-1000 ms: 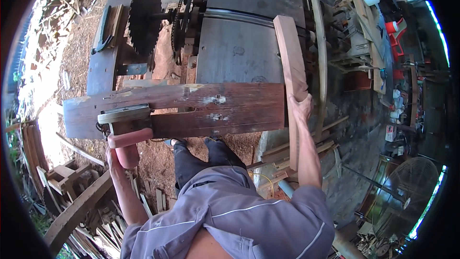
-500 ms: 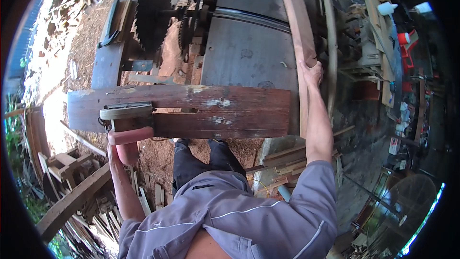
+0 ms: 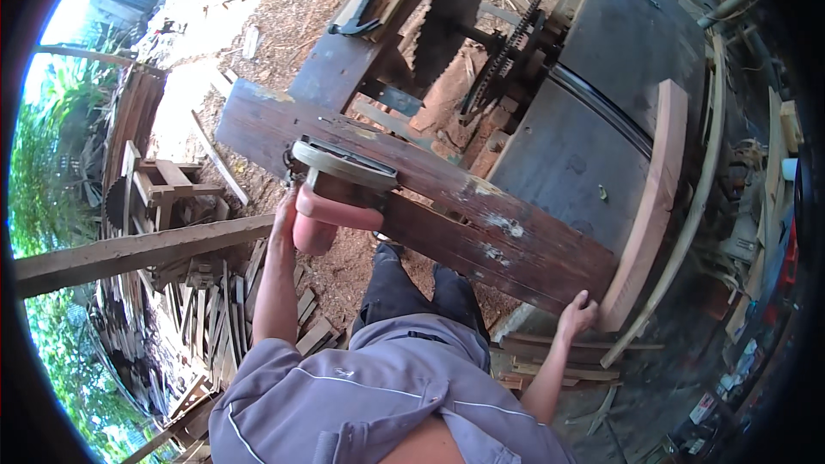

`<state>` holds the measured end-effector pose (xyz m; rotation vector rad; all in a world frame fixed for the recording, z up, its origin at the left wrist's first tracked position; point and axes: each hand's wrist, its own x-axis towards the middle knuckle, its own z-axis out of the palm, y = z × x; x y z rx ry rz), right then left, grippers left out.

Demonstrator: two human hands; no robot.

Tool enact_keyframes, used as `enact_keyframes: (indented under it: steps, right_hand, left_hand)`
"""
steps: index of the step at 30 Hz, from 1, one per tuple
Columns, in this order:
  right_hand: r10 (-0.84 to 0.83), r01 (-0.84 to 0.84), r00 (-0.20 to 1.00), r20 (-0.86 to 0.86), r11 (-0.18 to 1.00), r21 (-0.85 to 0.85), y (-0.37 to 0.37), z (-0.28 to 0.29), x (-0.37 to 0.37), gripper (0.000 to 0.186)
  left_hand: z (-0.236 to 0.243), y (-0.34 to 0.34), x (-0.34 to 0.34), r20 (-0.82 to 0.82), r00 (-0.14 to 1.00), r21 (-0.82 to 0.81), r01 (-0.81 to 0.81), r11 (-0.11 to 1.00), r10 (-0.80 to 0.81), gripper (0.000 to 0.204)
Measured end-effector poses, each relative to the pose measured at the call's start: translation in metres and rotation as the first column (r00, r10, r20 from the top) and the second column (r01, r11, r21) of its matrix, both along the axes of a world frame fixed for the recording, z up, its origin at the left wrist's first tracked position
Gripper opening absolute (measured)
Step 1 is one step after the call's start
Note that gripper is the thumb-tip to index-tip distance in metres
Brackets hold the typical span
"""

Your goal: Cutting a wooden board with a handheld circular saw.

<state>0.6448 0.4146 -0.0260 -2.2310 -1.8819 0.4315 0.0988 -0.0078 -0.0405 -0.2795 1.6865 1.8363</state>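
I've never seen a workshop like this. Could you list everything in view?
Plank: one, reddish-brown, across the middle
Power tool: one, pink and beige, towards the plank's left end
Squared timber: one, light brown, beside the plank's right end
Large circular saw blade: one, dark, top centre
Metal machine plates: two, grey, upper right
Wooden beam: one, brown, left
Wood offcuts: many, brown, lower left
Plants: uncounted, green, far left
Shirt: one, grey, bottom
Left hand: one, bare, beside the power tool
Right hand: one, bare, at the plank's right end
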Motion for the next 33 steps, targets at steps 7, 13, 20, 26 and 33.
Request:
enact_keyframes:
  steps: [7, 13, 20, 26, 33]
  right_hand:
    - [-0.157, 0.149, 0.985, -0.071, 0.983, -0.106, -0.002, -0.017, 0.002, 0.056]
    - [-0.693, 0.559, 0.252, -0.676, 0.674, -0.483, -0.021, -0.024, -0.005, 0.045]
    - [-0.708, 0.412, -0.013, -0.706, 0.640, -0.649, -0.025, -0.040, 0.015, 0.044]
    - [-0.709, 0.359, -0.116, -0.696, 0.624, -0.695, -0.019, -0.023, 0.013, 0.048]
    - [-0.662, 0.353, -0.074, -0.745, 0.681, -0.641, -0.017, 0.004, -0.013, 0.051]
  left_hand:
    - [0.055, 0.024, 0.010, 0.115, 0.990, 0.049, 0.077, 0.996, -0.082, 0.055]
    - [0.016, -0.020, -0.021, 0.186, 0.963, 0.109, 0.176, 0.978, -0.194, 0.085]
    - [-0.005, -0.018, -0.011, -0.015, 0.975, 0.036, 0.223, 0.974, -0.223, 0.084]
    - [0.001, -0.022, -0.018, -0.048, 0.979, -0.057, 0.193, 0.980, -0.196, 0.053]
    - [0.043, 0.012, -0.005, -0.115, 0.967, -0.100, 0.218, 0.971, -0.229, 0.053]
